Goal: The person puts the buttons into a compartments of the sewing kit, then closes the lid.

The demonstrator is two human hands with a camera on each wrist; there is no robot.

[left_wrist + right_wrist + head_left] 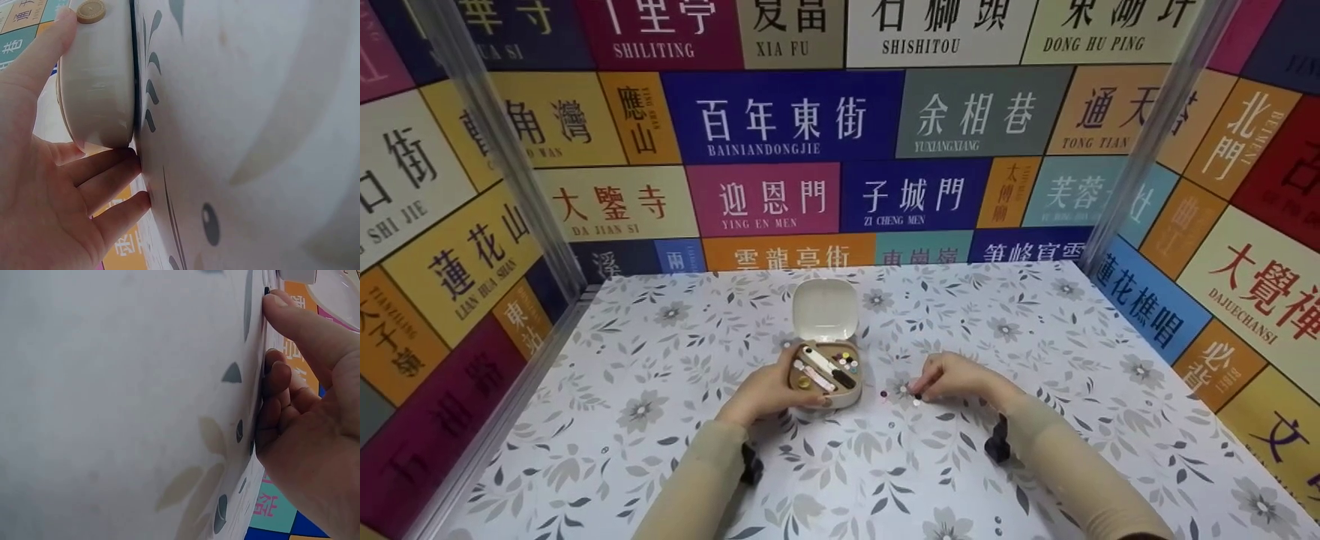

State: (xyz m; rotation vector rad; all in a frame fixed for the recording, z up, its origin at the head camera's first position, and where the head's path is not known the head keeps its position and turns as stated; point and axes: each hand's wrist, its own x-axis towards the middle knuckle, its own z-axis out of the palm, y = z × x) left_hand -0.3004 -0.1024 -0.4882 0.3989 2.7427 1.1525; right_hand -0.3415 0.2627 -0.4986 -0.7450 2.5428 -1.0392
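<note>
Box (851, 397) on the counter (697, 360), its lid (825, 309) tipped back toward the far side. Compartments face up, presumably for easy reach. Inside: a white tool (819, 361), a black one beside it, and small coloured pieces (847, 364) at the far right.

Left grip (769, 390) spans the box's left end: thumb on the front wall beside a tan knob (91, 11), fingers round the far side, opened to the box's breadth. Lower fingertips touch the counter. Likely a brace against sliding, since the box looks light; the hold leaves the compartments uncovered.

Right grip (952, 379) is low, right of the box and apart from it. Thumb and forefinger nearly meet, other fingers curled, a posture suited to tiny flat things. A dark piece (919, 395) lies at the fingertips; cannot tell whether pinched or merely touched. A white piece (916, 403) lies just nearer the wearer; another dark disc (883, 394) sits between grip and box.
</note>
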